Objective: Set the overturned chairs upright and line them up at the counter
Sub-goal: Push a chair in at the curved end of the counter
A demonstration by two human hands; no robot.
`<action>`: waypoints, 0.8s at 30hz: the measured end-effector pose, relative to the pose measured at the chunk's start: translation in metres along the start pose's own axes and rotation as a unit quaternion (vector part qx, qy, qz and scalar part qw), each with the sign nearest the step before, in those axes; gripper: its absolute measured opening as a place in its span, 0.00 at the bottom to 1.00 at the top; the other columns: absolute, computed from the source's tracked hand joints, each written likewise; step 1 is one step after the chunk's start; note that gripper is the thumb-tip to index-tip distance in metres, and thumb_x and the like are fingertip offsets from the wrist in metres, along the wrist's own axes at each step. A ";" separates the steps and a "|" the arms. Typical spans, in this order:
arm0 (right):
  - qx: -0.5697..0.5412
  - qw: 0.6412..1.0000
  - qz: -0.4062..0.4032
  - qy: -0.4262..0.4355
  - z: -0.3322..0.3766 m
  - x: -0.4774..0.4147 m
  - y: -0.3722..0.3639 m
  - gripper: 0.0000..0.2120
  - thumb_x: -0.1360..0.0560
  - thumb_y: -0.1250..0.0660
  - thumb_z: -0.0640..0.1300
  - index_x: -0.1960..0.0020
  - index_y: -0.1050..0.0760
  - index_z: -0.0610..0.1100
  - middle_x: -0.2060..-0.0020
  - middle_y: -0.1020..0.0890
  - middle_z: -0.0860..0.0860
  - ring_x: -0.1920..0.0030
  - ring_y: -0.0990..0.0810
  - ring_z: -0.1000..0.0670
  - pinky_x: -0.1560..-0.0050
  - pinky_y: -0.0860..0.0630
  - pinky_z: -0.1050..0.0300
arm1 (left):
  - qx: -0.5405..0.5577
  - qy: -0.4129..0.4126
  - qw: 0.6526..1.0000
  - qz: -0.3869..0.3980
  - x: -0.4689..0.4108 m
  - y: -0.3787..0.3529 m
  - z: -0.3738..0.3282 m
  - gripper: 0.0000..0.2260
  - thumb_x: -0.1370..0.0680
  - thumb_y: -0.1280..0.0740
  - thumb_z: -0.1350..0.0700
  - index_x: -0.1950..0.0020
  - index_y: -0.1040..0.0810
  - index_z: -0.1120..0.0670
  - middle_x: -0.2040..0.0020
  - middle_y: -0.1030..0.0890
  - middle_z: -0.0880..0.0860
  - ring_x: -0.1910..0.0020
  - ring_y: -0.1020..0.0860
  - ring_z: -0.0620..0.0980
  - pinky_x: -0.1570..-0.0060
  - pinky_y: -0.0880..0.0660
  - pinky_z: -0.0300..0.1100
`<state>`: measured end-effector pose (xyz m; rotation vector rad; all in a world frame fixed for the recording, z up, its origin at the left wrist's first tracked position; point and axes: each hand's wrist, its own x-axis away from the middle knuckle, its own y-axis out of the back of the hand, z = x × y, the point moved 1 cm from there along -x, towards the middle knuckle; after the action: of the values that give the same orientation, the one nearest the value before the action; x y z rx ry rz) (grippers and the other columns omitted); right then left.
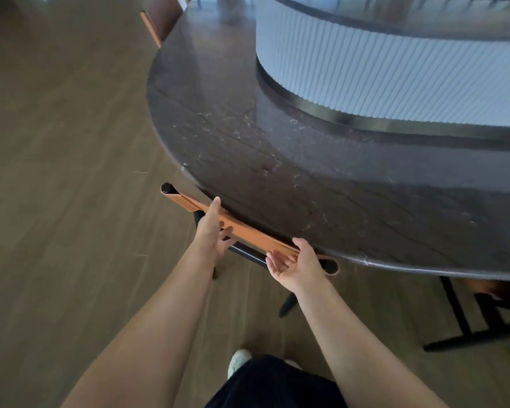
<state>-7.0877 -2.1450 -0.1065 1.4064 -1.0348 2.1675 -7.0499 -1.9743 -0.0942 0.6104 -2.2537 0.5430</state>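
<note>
The chair (249,234) stands upright with its orange back strap tight against the curved edge of the dark counter (277,148), and its seat is hidden beneath the top. We judge it is pushed home, so the back follows the counter's line. Our left hand (211,235) lies open on the strap, thumb straight across its top and fingers loose on the near side. Our right hand (295,265) is also open, palm turned up, its thumb on the strap's top edge and gripping nothing. Such a light touch suits a last nudge to square the chair. Beside it on the right, a second chair (480,307) sits partly under the counter, and a third (159,22) stands at the far end. The wooden floor (56,172) lies all around.
</note>
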 end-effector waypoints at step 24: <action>-0.197 0.952 -0.142 0.186 -0.009 -0.035 0.004 0.18 0.25 0.40 0.24 0.40 0.31 0.40 0.49 0.23 0.39 0.55 0.19 0.39 0.61 0.17 0.44 | -0.037 0.043 0.998 0.007 -0.074 0.010 -0.009 0.10 0.23 0.46 0.73 0.46 0.34 0.62 0.54 0.24 0.62 0.58 0.20 0.62 0.75 0.21 0.53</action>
<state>-7.0799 -2.1379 -0.1412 0.8609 -0.9801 1.7967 -7.0048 -1.9419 -0.1446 0.5239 -2.1883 0.4810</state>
